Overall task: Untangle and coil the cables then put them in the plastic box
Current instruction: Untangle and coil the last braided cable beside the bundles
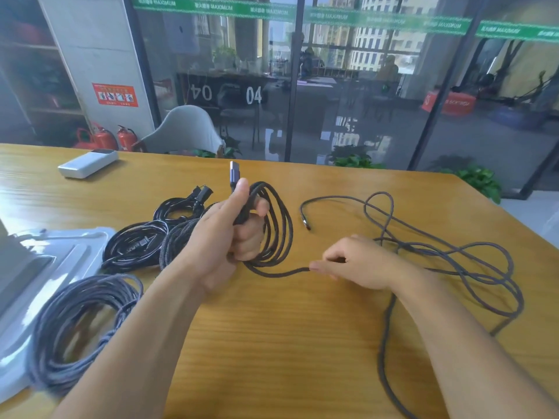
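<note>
Braided cable is half coiled: you're working it between both hands over the wooden table. Nearest you, bottom left, a finished grey braided coil lies partly on the clear plastic lid at the left edge. Your right hand rests on the table, thumb and fingertips pinching the cable where it runs out of the coil. Behind and right of that hand the rest of the same cable sprawls in loose, crossing loops, one strand trailing toward the near edge. Its small plug end lies free on the wood, just left of the loops.

Your left hand is raised above the table, fingers curled tight around several turns of the coil, thumb up along the USB connector, which sticks up past your fist. The coil hangs off the right side of that hand.

Left of it, two black coiled cables sit touching each other, and a black power cord with plug lies just behind them. Far left, a white power bank sits near the table's far edge. Beyond the table: a grey chair.
</note>
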`<action>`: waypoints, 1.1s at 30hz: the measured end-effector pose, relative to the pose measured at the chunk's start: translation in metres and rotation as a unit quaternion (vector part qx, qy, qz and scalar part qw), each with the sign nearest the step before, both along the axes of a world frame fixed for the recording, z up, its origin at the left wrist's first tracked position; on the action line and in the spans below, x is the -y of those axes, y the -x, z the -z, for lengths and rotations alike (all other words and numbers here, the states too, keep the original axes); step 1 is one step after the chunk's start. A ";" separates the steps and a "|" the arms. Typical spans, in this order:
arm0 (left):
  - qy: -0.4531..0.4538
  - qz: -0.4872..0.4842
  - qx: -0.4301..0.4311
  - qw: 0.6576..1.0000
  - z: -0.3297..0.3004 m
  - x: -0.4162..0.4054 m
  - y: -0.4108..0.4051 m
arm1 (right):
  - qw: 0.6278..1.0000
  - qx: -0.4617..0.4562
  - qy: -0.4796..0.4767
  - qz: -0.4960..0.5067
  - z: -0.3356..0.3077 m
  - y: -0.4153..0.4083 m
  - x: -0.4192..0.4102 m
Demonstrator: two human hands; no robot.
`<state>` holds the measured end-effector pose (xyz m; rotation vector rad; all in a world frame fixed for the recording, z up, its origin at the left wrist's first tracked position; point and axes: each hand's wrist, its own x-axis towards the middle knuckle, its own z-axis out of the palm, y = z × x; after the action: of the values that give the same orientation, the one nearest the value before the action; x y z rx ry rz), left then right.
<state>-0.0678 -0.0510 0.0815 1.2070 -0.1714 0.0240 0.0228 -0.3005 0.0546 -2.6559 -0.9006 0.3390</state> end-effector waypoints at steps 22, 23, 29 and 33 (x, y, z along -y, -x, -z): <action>-0.227 0.005 -0.062 0.972 0.036 0.054 -0.007 | 0.911 0.153 -0.373 0.083 -0.007 0.036 -0.023; -0.209 -0.006 -0.059 0.976 0.035 0.053 -0.006 | 0.920 0.144 -0.360 0.057 -0.007 0.040 -0.025; -0.188 -0.067 -0.025 0.980 0.029 0.057 -0.001 | 0.943 0.131 -0.305 0.006 -0.004 0.054 -0.038; -0.209 -0.153 0.018 0.966 0.032 0.055 -0.008 | 0.953 0.134 -0.272 0.010 -0.009 0.057 -0.035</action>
<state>-0.0599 -0.1064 0.0498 1.6470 -0.0189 0.2917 -0.0340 -0.2658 0.0637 -2.2169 -0.8852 -0.2554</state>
